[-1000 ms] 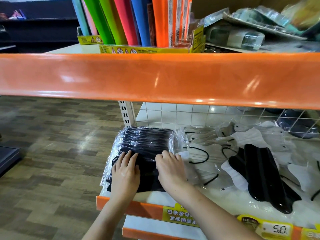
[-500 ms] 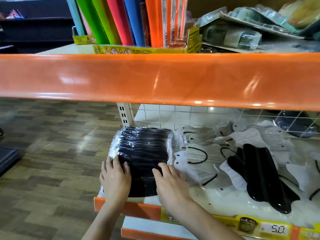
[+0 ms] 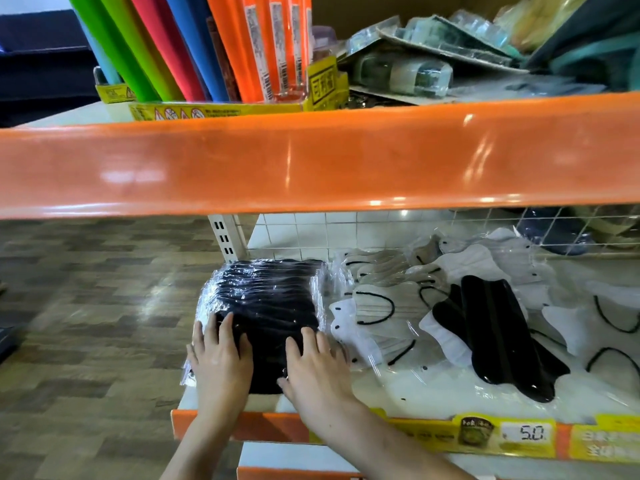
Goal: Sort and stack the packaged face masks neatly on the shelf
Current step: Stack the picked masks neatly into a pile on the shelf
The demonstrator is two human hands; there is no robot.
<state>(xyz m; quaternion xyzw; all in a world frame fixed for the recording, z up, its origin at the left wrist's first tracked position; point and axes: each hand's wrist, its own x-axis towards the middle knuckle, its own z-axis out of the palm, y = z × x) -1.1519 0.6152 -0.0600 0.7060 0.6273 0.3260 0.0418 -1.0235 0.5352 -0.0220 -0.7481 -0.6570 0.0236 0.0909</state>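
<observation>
Above both hands the orange shelf beam [image 3: 311,161] caps the opening. Right of the right hand [image 3: 318,368], loose white masks [image 3: 377,306] cover the shelf [image 3: 433,389]; behind, a wire grid [image 3: 346,233] closes the back.

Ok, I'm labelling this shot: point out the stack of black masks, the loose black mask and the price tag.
stack of black masks [image 3: 266,299], head view, on its wrapped top.
loose black mask [image 3: 498,334], head view, on its middle.
price tag [image 3: 528,434], head view, on the printed number.
</observation>
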